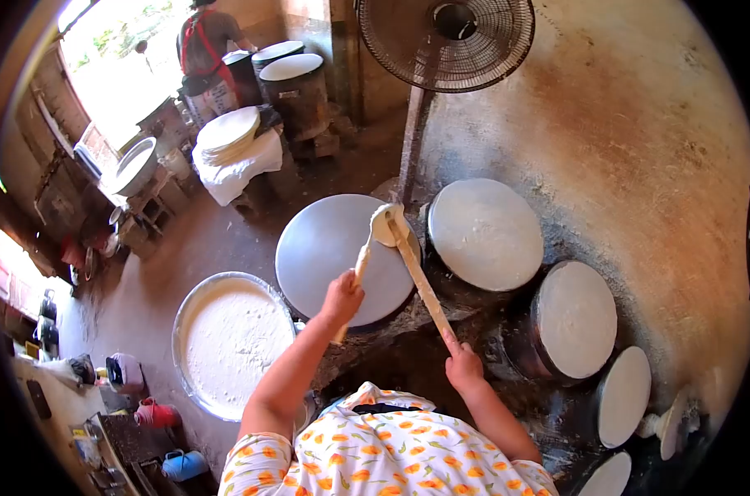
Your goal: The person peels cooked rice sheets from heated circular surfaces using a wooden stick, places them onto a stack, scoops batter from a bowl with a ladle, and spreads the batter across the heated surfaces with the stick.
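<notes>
My left hand [342,299] is closed around the wooden handle of a ladle-like scoop [381,230], whose pale, batter-coated round head is over the far right part of a large round griddle [325,248]. My right hand [464,365] grips the near end of a flat wooden stick [424,291]. The stick's far tip meets the scoop's head; whether it scrapes or only rests there I cannot tell. A wide metal basin [180,364] of thick white batter or meal [230,339] stands left of the griddle, below my left forearm.
Several more round griddles [485,235] on drum-like stoves curve along the wall to my right. A large fan [449,41] stands beyond. A stack of flat white rounds [228,132] lies on a cloth-covered stand. Another person [209,50] stands by drums at the back.
</notes>
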{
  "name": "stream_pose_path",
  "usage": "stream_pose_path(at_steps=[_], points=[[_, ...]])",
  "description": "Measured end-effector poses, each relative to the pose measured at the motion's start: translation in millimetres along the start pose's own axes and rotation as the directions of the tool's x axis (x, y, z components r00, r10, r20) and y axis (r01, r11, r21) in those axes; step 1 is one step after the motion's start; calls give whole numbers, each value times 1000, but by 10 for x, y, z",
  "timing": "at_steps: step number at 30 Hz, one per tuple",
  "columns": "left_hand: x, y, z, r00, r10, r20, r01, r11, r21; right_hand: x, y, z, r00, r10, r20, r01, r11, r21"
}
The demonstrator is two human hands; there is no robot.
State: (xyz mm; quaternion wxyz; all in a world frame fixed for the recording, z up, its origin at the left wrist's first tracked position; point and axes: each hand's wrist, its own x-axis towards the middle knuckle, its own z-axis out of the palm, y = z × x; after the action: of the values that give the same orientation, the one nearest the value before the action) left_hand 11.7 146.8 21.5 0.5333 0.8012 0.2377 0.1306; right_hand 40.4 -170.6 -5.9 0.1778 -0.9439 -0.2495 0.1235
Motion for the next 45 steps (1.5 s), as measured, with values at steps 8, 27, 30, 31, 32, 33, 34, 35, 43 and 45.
stream_pose_path(at_steps=[8,27,30,31,32,33,34,35,43,45], points=[[408,445,-964,956,273,107,-252,577,777,-275,-341,93,990,46,-131,-11,967,254],[-87,80,-1335,979,-187,80,201,830,-520,1270,-1412,237,989,-108,-101,144,851,505],[-137,49,-1413,974,-214,71,218,809,-547,800,-1182,164,987,81,-136,9,829,560],[-149,13,-1425,974,-216,69,217,804,-553,673,-1112,161,980,146,-135,-44,822,567],[-155,-33,-1438,977,-201,68,204,804,-558,589,-1088,177,975,173,-142,-54,796,603],[-157,-54,-1445,980,-186,66,190,805,-562,625,-1087,206,975,171,-142,-53,798,600],[-161,-57,-1448,980,-186,64,190,803,-564,691,-1103,271,989,112,-92,-39,819,573],[-167,-56,-1455,982,-184,52,181,805,-564,743,-1136,335,998,55,-40,-24,836,547],[-262,-89,-1505,980,-199,-7,160,808,-567,1049,-1691,311,987,-142,80,92,890,447],[-270,-90,-1516,978,-209,-16,159,788,-594,807,-1644,240,964,-225,141,140,882,451]])
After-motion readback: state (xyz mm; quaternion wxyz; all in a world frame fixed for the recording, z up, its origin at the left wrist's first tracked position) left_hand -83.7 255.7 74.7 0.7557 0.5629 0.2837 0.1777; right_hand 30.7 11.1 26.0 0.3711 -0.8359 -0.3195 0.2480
